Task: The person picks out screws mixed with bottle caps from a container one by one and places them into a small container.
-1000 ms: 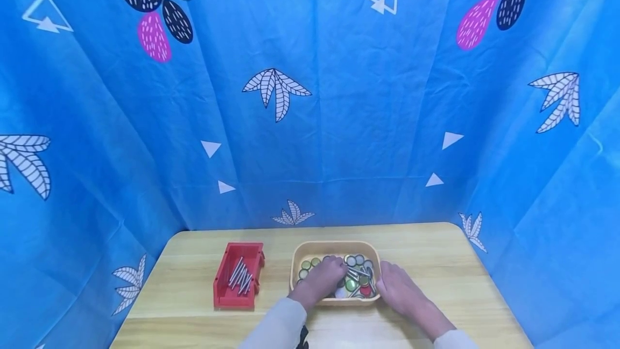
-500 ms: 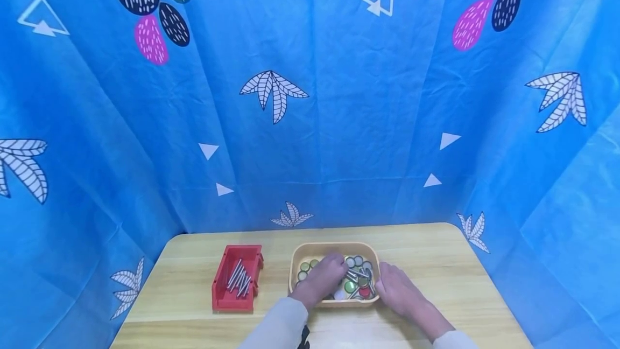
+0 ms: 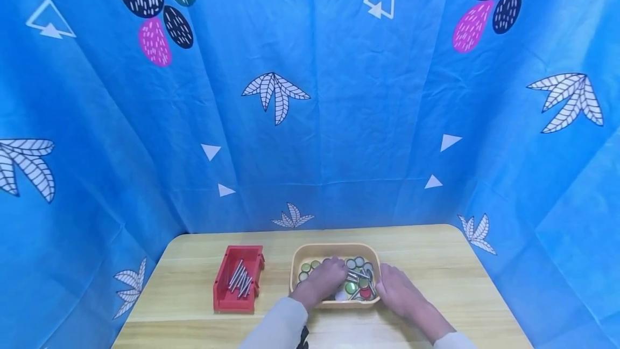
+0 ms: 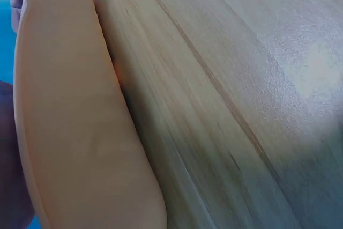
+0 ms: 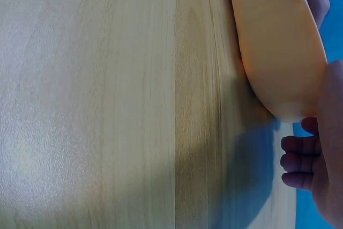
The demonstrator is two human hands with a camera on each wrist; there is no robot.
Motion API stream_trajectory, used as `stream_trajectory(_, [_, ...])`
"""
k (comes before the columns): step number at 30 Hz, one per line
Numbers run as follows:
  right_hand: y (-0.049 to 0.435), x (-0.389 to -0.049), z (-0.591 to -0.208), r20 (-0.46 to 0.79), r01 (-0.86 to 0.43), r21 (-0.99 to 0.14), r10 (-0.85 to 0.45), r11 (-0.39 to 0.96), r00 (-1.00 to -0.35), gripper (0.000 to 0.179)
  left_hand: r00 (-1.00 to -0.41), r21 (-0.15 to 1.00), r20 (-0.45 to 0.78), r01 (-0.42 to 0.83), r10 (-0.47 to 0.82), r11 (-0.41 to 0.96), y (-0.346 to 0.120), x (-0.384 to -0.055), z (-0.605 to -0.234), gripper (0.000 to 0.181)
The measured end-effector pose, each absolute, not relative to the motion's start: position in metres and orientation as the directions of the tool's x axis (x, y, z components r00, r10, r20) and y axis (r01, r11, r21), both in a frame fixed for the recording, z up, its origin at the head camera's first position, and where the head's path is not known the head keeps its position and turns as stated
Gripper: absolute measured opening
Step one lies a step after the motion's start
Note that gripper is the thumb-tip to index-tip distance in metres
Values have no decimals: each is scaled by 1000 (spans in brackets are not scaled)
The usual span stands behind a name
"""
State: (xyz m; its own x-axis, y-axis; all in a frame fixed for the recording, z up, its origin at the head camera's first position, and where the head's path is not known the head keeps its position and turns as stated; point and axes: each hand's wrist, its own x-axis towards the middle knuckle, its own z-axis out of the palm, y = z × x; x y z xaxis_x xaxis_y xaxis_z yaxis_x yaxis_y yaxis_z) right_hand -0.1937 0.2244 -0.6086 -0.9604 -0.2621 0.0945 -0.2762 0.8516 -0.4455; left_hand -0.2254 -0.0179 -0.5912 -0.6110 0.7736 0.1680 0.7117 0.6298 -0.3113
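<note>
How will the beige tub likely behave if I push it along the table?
The beige tub would probably slide rather than tip, being broad and low on the table. Its rim looks thin, so the wall may flex a little. The loose caps and metal rods inside could well shift with a sharp push.

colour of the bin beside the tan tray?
The bin is red, clearest in the head view.
</note>
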Motion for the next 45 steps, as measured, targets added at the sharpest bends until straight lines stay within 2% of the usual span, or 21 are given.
stream_trajectory(5, [224, -194, -609, 80, -252, -477, -244, 842, -966, 25, -635, -250, 146, 718, 758, 650, -24, -223, -587, 24])
stream_trajectory(9, [225, -194, -612, 75, -247, -477, -240, 844, -968, 28, -652, -190, 151, 719, 743, 669, -29, -221, -582, 21])
stream_trajectory(16, [226, -194, -611, 74, -251, -483, -246, 839, -966, 29, -665, -171, 205, 698, 718, 695, -45, -218, -572, 19])
stream_trajectory(19, [226, -194, -609, 75, -252, -486, -248, 837, -966, 29, -738, 34, 184, 665, 650, 746, -54, -217, -564, 16])
stream_trajectory(21, [226, -195, -609, 76, -252, -482, -247, 839, -966, 30, -786, 169, 153, 618, 599, 768, -60, -215, -557, 20])
stream_trajectory(24, [226, -196, -609, 76, -250, -472, -243, 846, -967, 30, -833, 263, 132, 553, 538, 791, -67, -214, -549, 28])
stream_trajectory(26, [226, -197, -610, 75, -249, -465, -242, 849, -967, 28, -840, 231, 142, 543, 524, 807, -72, -213, -545, 35])
stream_trajectory(32, [225, -197, -609, 64, -243, -460, -241, 854, -968, 22, -851, 178, 208, 517, 482, 837, -89, -210, -537, 31])
stream_trajectory(36, [223, -195, -607, 66, -247, -461, -244, 852, -968, 23, -870, 202, 218, 483, 442, 852, -104, -204, -533, 31])
stream_trajectory(42, [222, -192, -604, 71, -252, -464, -248, 849, -966, 21, -885, 264, 256, 450, 388, 853, -125, -198, -528, 13])
stream_trajectory(45, [221, -192, -604, 75, -250, -472, -244, 846, -967, 27, -894, 287, 275, 429, 355, 857, -136, -195, -526, 9])
